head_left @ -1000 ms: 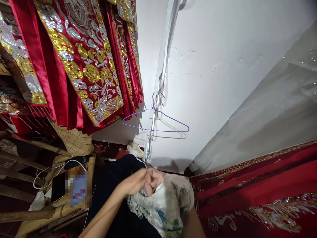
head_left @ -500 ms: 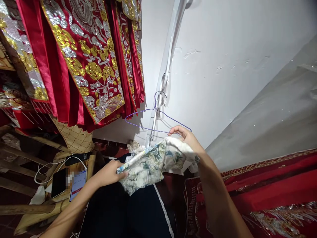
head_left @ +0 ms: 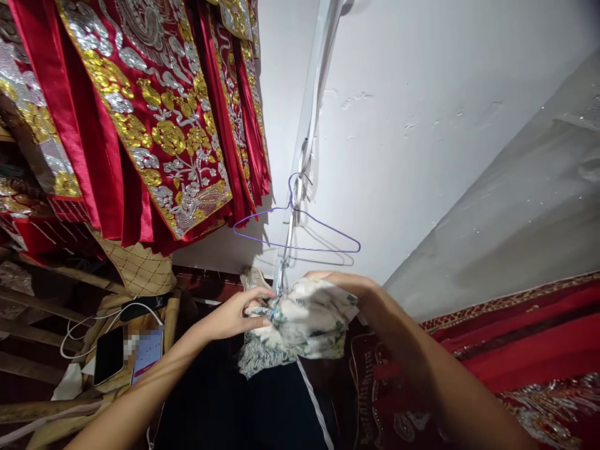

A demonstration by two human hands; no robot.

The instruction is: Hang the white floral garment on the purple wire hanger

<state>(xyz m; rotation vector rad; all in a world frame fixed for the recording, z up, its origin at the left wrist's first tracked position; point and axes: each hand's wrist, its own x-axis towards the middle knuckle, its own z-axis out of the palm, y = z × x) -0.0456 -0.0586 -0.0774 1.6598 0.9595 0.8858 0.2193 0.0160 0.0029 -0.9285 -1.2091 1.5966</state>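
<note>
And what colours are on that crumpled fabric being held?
The crumpled off-white fabric has green and blue patches, best seen in the head view.

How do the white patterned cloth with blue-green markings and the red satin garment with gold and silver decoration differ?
Colour: the white patterned cloth has muted blue-green markings; the red satin garment bears shiny gold and silver flowers.
Pose: the cloth is bunched up, gripped by the person's left hand; the garment hangs in long folds.
Shared: both are patterned fabric.
</note>
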